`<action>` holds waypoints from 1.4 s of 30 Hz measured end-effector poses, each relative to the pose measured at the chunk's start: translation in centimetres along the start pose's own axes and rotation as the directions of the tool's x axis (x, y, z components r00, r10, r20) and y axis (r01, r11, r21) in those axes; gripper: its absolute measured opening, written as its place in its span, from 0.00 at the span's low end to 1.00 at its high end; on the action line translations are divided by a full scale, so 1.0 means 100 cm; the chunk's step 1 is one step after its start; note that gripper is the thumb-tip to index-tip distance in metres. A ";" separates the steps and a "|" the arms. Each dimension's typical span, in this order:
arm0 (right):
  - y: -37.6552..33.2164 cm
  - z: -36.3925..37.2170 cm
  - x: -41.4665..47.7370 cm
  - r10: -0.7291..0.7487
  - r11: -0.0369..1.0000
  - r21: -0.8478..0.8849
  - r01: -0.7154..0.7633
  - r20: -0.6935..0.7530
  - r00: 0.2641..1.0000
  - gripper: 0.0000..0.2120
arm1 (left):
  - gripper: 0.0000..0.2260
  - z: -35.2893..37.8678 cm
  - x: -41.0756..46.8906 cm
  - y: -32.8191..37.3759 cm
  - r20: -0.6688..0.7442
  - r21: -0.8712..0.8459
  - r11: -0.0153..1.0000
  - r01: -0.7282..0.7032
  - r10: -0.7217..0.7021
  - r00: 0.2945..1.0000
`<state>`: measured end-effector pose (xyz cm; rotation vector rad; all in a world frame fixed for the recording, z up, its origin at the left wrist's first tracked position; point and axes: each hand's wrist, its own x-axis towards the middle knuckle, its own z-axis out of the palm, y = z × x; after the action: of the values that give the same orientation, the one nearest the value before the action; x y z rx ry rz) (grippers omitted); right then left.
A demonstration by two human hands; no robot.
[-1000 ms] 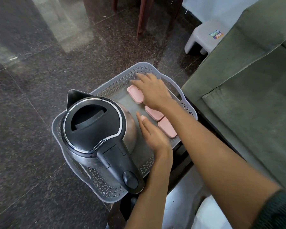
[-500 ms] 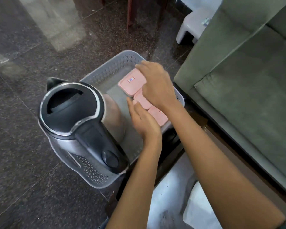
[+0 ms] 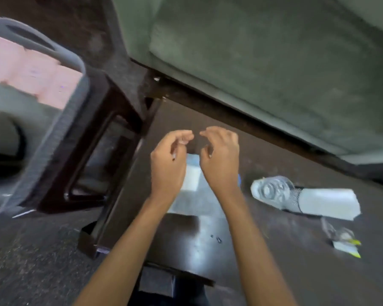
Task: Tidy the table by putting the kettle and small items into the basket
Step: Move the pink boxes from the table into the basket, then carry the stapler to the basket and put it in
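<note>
While pink boxes (image 3: 31, 71) are seen packed in the basket (image 3: 74, 59) at far left, the kettle cannot be confirmed through the blur. Task is judged partly done: packet (image 3: 191, 177), crumpled bottle (image 3: 272, 191) and wrapper (image 3: 345, 241) are left on the table (image 3: 274, 250). Left hand (image 3: 168, 160) and right hand (image 3: 221, 160) are held loosely curled above the packet, nothing gripped.

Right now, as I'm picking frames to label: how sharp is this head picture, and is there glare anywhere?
Head view: heavy motion blur on the left smears the basket rim and pink boxes; the left hand and right hand are only slightly soft; a pale glare patch lies on the dark table between the forearms.
</note>
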<state>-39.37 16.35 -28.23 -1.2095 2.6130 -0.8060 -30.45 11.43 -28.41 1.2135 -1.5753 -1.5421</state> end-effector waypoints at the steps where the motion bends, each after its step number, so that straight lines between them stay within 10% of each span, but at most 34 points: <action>1: 0.018 -0.011 -0.017 0.040 0.999 -0.005 -0.040 -0.011 0.999 0.18 | 0.13 0.015 -0.017 -0.002 0.059 0.030 0.999 0.013 -0.014 0.998; 12: 0.150 -0.091 -0.160 0.215 0.975 -0.011 -0.220 -0.158 0.964 0.16 | 0.16 0.098 -0.125 -0.035 0.454 0.250 0.967 -0.048 -0.074 0.888; 22: 0.322 -0.155 -0.215 0.651 0.668 -0.110 -0.736 -0.393 0.650 0.19 | 0.18 0.195 -0.201 -0.043 0.744 0.317 0.942 -0.108 -0.176 0.644; 27: 0.388 -0.167 -0.225 0.784 0.519 -0.489 -0.701 -0.053 0.618 0.33 | 0.16 0.217 -0.218 -0.047 0.787 0.376 0.915 -0.143 -0.235 0.570; 33: 0.417 -0.160 -0.232 0.655 0.579 -0.565 -0.588 -0.107 0.748 0.14 | 0.16 0.215 -0.217 -0.055 0.801 0.419 0.892 -0.171 -0.274 0.531; 38: 0.390 -0.157 -0.229 0.724 0.625 -0.409 -0.665 -0.013 0.689 0.06 | 0.16 0.204 -0.212 -0.055 0.779 0.409 0.907 -0.097 -0.292 0.555; 42: 0.326 -0.147 -0.223 0.746 0.611 0.072 -0.789 0.281 0.603 0.06 | 0.17 0.192 -0.212 -0.051 0.744 0.405 0.914 -0.026 -0.313 0.591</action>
<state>-51.34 56.21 -34.95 -0.0171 2.4080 -0.6420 -38.57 39.03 -32.28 0.8526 -2.5062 -2.1446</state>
